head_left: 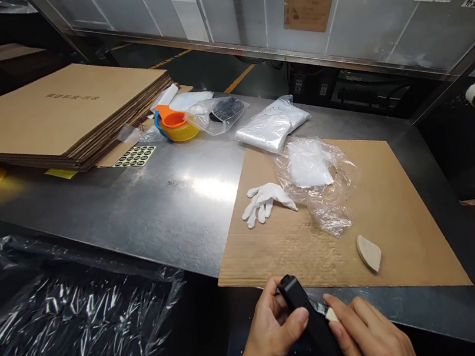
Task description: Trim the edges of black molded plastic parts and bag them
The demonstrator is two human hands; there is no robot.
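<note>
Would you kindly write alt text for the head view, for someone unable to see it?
The left hand grips a black part; the right hand pinches a whitish piece beside it. Beyond, a white glove, clear plastic and a beige pad lie on a cardboard sheet.

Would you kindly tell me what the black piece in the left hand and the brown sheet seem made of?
The black piece looks like satin plastic, smooth and evenly dark, though coated metal is possible. The brown sheet is likely matte cardboard, dull with faint ridges.

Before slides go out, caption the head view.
Left hand grips black part; right hand holds small white piece beside it.
</note>
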